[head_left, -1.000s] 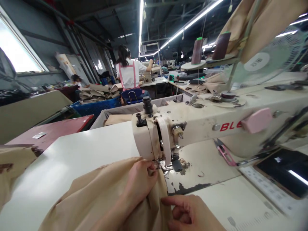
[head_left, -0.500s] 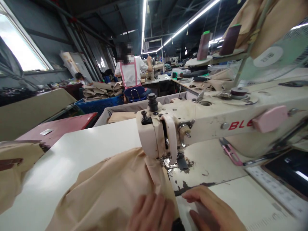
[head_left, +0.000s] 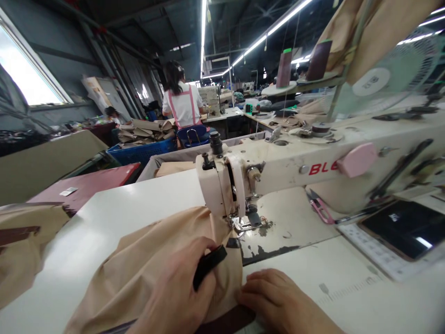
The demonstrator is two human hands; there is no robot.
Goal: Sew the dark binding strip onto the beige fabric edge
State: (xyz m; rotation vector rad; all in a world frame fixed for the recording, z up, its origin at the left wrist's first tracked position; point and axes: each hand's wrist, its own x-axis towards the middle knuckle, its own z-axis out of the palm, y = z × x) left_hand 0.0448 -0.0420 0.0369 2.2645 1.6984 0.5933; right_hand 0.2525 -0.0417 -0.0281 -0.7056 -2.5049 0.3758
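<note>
While the left hand (head_left: 177,297) presses flat on the beige woven fabric (head_left: 146,264), its thumb and fingers pinch a short black strap piece (head_left: 209,264) against the cloth, pointing it toward the presser foot (head_left: 247,224) of the cream-coloured industrial sewing machine (head_left: 278,171). Over on the other side, the right hand (head_left: 278,304) lies low with fingers curled, resting on the fabric's near edge just where a dark brown band (head_left: 229,321) peeks out at the bottom of the view.

That fabric sits bunched on the white worktable (head_left: 104,218), its far edge tucked right under the machine head. It looks light and floppy, creasing wherever it is pushed, so a flat palm beside the seam line seems the surest hold; pinching a corner alone would likely let it skew. The strap looks stiffer, narrow, best gripped near its trailing end, away from the needle.

Writing now: red capitals "BLE" (head_left: 321,168) show on the machine arm, the rest cut off behind a pink clip-like piece (head_left: 356,160). Printed ruler marks on the table edge are too blurred to read.
</note>
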